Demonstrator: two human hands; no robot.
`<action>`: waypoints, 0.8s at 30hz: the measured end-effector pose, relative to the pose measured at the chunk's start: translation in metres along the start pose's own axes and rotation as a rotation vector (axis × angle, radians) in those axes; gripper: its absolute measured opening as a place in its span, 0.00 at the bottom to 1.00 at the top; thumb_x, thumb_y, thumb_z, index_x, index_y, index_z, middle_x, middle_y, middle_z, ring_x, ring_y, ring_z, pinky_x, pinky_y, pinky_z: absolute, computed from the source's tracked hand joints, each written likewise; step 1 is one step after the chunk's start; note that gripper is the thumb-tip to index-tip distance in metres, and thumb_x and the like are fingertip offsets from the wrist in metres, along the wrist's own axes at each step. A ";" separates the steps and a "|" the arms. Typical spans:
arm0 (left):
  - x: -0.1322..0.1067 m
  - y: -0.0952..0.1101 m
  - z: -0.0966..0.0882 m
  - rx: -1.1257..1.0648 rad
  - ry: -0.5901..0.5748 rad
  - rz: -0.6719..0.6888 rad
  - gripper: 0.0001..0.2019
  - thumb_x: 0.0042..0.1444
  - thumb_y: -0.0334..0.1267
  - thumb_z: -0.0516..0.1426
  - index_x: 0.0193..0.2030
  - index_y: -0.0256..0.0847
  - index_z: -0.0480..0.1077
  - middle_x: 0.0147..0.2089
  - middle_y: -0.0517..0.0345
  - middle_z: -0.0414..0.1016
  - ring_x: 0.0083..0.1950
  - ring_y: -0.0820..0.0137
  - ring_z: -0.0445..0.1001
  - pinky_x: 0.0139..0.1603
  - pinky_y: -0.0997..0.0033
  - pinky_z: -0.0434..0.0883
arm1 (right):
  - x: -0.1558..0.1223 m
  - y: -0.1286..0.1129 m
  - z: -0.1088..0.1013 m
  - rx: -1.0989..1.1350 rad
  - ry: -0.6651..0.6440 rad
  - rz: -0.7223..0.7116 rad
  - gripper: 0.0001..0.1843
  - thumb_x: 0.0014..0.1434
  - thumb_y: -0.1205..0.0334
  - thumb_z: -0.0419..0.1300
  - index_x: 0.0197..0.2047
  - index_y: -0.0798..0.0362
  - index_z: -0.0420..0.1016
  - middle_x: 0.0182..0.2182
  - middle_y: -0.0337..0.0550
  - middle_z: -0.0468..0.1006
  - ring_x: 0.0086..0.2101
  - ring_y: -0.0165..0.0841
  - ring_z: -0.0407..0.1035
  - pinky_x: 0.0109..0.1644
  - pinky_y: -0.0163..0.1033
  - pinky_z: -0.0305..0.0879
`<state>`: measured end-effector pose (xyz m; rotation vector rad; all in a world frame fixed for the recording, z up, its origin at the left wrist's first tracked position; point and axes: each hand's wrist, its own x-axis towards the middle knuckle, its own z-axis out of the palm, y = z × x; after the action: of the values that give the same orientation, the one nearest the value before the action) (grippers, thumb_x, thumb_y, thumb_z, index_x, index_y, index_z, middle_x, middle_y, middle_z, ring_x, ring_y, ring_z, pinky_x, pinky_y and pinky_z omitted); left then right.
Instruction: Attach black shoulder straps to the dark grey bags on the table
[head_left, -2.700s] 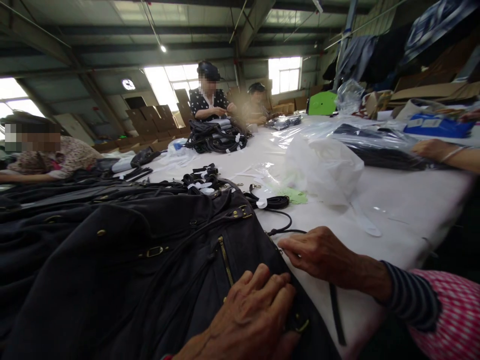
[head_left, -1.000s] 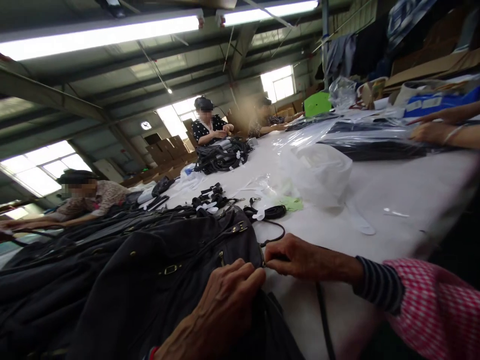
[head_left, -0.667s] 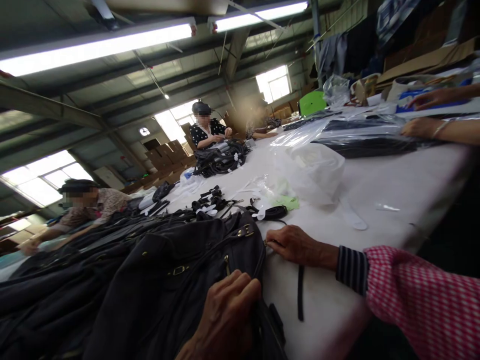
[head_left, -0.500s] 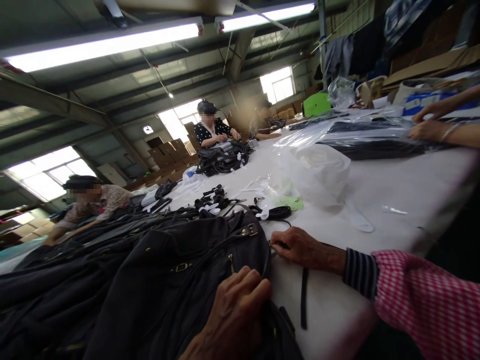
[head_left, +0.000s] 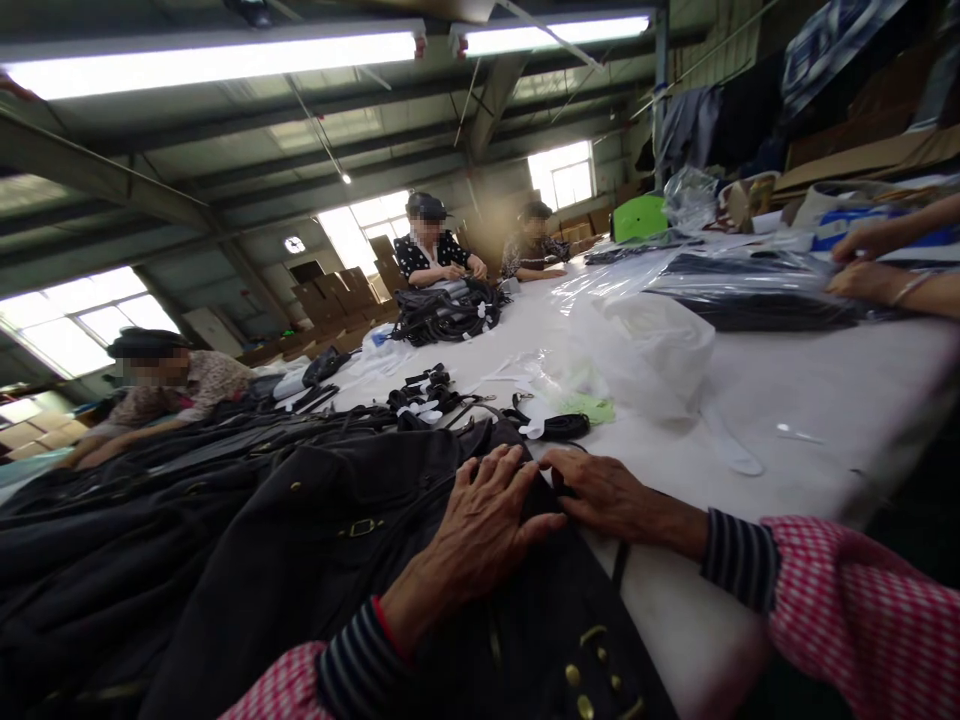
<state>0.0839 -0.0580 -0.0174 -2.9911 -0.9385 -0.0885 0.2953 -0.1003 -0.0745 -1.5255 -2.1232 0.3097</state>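
Observation:
A black fabric bag (head_left: 300,560) with a brass buckle and brass rivets lies on the table under my hands. My left hand (head_left: 487,520) rests on its upper face, fingers stretched and thumb apart, holding nothing. Close beside those fingertips, my right hand (head_left: 600,490) is closed at the bag's top right edge, its fingers curled and seemingly pinching that edge. The fingertips are partly hidden. A narrow dark strap (head_left: 620,563) hangs below my right wrist.
Bundled black straps (head_left: 555,427) and a crumpled white plastic bag (head_left: 652,350) lie beyond my hands. At right, another person's hands (head_left: 862,260) touch a plastic-wrapped dark item (head_left: 765,295). More dark bags (head_left: 90,560) lie left. Other people sit across the table.
My left hand has gone from curled to flat and moved up the bag next to my right hand. The bag's near right part, with its rivets, now shows more.

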 end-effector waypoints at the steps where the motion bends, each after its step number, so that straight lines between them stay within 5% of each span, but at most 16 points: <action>1: 0.003 -0.004 0.005 0.015 -0.031 -0.020 0.35 0.64 0.66 0.48 0.73 0.51 0.57 0.77 0.48 0.51 0.77 0.48 0.48 0.71 0.32 0.51 | 0.001 -0.001 -0.002 -0.030 -0.022 0.010 0.17 0.59 0.68 0.57 0.53 0.55 0.70 0.47 0.49 0.75 0.48 0.40 0.70 0.50 0.42 0.64; 7: -0.004 -0.019 0.023 0.058 -0.073 -0.096 0.38 0.63 0.69 0.47 0.74 0.54 0.54 0.79 0.51 0.42 0.78 0.46 0.43 0.71 0.30 0.48 | 0.016 0.000 -0.015 -0.006 -0.143 0.071 0.07 0.62 0.65 0.58 0.41 0.53 0.77 0.38 0.44 0.78 0.40 0.37 0.72 0.45 0.38 0.61; 12: -0.007 -0.022 0.019 0.029 -0.087 -0.091 0.36 0.64 0.67 0.48 0.74 0.55 0.53 0.79 0.50 0.44 0.78 0.47 0.45 0.70 0.29 0.49 | 0.024 0.014 -0.019 0.185 -0.158 -0.059 0.04 0.56 0.70 0.62 0.36 0.54 0.77 0.33 0.40 0.78 0.36 0.33 0.71 0.42 0.35 0.61; 24: -0.008 -0.027 0.018 0.031 -0.062 -0.069 0.34 0.64 0.65 0.50 0.73 0.59 0.55 0.78 0.52 0.47 0.76 0.45 0.48 0.67 0.28 0.54 | -0.011 -0.006 -0.031 0.071 -0.214 -0.144 0.06 0.60 0.72 0.59 0.38 0.54 0.74 0.35 0.43 0.79 0.37 0.35 0.73 0.43 0.36 0.62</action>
<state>0.0630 -0.0400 -0.0365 -2.9489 -1.0399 0.0178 0.3094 -0.1157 -0.0480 -1.3424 -2.3462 0.5110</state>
